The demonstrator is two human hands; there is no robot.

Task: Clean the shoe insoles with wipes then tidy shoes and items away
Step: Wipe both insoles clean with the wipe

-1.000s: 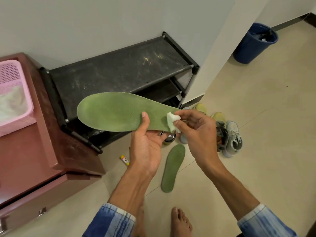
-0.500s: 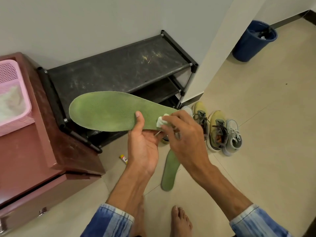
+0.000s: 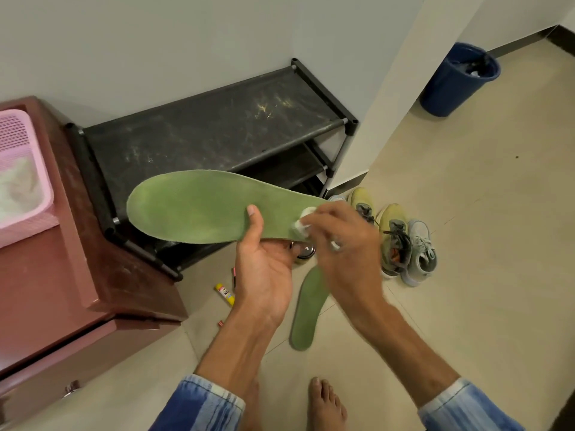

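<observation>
Scanning from the left: a pink perforated plastic basket (image 3: 29,169) sits on the reddish-brown wooden tabletop (image 3: 37,275), then a black two-tier shoe rack (image 3: 211,132) stands against the wall. In front of the rack, held in the air, is the long green foam insole (image 3: 193,206), top face up, toe end pointing left. Left hand (image 3: 264,269) grips it past the middle, thumb pressed on the upper face, fingers underneath. The toe half juts out unsupported and barely droops, so I judge it light and fairly stiff, yet thin enough to fold if squeezed. Its matte, fabric-like face should not slip. The best hold looks like this one, pinched flat across the waist, leaving the ends free for wiping. Right hand (image 3: 345,253), motion-blurred, pinches a small bunched white wipe (image 3: 303,223) against the heel end; the wipe looks soft and limp. Below, a second green insole (image 3: 309,309) lies on the tiled floor (image 3: 466,306). Further right, yellow and grey sneakers (image 3: 393,241) stand in a row, and a blue plastic bin (image 3: 457,79) sits in the far corner.
</observation>
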